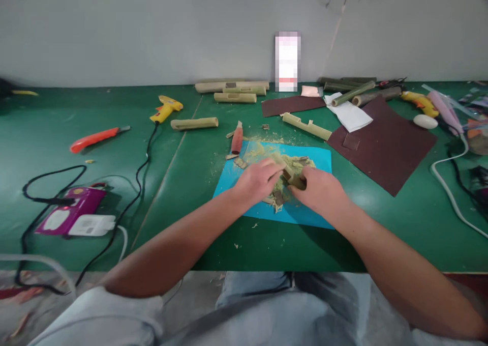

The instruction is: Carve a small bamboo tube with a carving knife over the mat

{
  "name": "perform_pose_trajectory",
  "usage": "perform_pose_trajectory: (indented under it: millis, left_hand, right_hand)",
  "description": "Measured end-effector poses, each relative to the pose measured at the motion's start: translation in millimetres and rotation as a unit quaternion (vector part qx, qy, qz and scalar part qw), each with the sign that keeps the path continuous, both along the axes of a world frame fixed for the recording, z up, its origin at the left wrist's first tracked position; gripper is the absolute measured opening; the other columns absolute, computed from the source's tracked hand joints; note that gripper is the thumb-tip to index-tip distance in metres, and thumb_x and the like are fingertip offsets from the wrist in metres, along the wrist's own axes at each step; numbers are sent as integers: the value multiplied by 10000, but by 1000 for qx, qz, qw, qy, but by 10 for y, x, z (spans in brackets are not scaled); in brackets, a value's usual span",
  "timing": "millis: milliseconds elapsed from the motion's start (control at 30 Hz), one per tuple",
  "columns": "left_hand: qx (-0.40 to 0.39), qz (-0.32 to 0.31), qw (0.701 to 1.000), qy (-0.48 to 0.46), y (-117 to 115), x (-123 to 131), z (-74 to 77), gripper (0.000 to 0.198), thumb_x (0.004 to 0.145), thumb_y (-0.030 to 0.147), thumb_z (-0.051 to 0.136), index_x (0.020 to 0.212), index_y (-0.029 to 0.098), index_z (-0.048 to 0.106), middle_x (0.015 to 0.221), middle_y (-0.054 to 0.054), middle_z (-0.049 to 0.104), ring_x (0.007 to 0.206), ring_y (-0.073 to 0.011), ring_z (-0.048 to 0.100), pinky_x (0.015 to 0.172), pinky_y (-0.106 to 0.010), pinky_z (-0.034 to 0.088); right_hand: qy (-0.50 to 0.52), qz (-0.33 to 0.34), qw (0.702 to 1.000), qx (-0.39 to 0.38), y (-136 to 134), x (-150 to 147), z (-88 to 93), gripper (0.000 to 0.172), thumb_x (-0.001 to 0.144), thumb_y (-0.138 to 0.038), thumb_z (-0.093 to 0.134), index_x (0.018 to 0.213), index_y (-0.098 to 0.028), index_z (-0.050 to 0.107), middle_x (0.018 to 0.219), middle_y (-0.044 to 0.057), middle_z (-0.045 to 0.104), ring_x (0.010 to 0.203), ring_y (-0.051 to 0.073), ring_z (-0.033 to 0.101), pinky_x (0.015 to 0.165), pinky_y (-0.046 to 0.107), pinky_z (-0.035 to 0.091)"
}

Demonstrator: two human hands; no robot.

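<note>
Gripping a short bamboo piece (296, 178) above the blue sheet (309, 156), near the front edge of the table (183, 244).
Clamped from both ends, left hand (257, 181) and right hand (321, 189) fingers curled tight around it; held over pale shavings (263, 155) heaped on the sheet.

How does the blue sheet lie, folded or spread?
Spread flat: the blue sheet lies open on the green table, shavings piled on it.

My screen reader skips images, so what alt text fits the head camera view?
A person's left hand and right hand meet over a blue sheet on a green table, together gripping a small bamboo piece above a heap of shavings. Around them lie cut bamboo tubes, a red-handled knife, an orange utility knife, a yellow glue gun and dark sandpaper.
</note>
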State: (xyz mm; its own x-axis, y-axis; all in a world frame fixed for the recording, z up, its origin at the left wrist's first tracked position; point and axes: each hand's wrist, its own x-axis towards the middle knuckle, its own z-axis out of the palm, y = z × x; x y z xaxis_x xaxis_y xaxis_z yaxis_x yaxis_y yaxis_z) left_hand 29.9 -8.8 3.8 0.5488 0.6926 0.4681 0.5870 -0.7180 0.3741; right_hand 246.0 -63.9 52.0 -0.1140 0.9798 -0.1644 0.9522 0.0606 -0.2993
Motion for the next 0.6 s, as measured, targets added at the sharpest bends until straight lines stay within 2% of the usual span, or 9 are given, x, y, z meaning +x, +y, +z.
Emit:
perform_pose_trajectory:
  millis: [200, 267, 433, 533, 600]
  left_hand:
    - [-46, -18, 999, -1, -81, 101, 40, 296, 1081, 257, 532, 1257, 195, 762, 1095, -99, 782, 993, -219, 756, 855, -345, 635]
    - [-41, -20, 999, 7, -37, 80, 42, 303, 1082, 256, 532, 1267, 189, 762, 1079, -101, 777, 988, -226, 755, 849, -350, 631]
    - [-3, 21, 1000, -17, 84, 2, 8, 288, 1080, 246, 538, 1211, 176, 785, 971, -94, 761, 907, -218, 738, 798, -339, 606]
    - [-11, -12, 1000, -8, 95, 26, -9, 302, 1093, 275, 527, 1229, 183, 781, 987, -93, 763, 919, -215, 732, 807, -337, 605]
    - [-13, -6, 1000, -1, 103, 44, -7, 305, 1096, 276, 524, 1236, 190, 781, 985, -89, 762, 913, -206, 727, 809, -331, 601]
  right_hand:
    - [-13, 15, 996, 90, 2, -16, -31, 301, 947, -455, 677, 1091, -190, 679, 1138, 129, 738, 961, 268, 702, 670, 326, 388]
    - [-9, 32, 995, 98, 16, -21, -49, 260, 958, -418, 670, 1065, -181, 676, 1119, 131, 735, 961, 260, 694, 683, 322, 390]
    - [-17, 34, 995, 96, 41, -17, -71, 225, 986, -372, 612, 1014, -163, 688, 1060, 140, 738, 930, 260, 691, 673, 328, 371]
    - [-32, 33, 994, 104, 37, -13, -71, 255, 1017, -368, 551, 989, -158, 694, 1017, 147, 737, 913, 262, 690, 663, 334, 362]
    - [-35, 31, 994, 102, 34, -12, -69, 262, 1019, -381, 554, 1004, -162, 695, 1029, 145, 739, 917, 263, 691, 662, 335, 363]
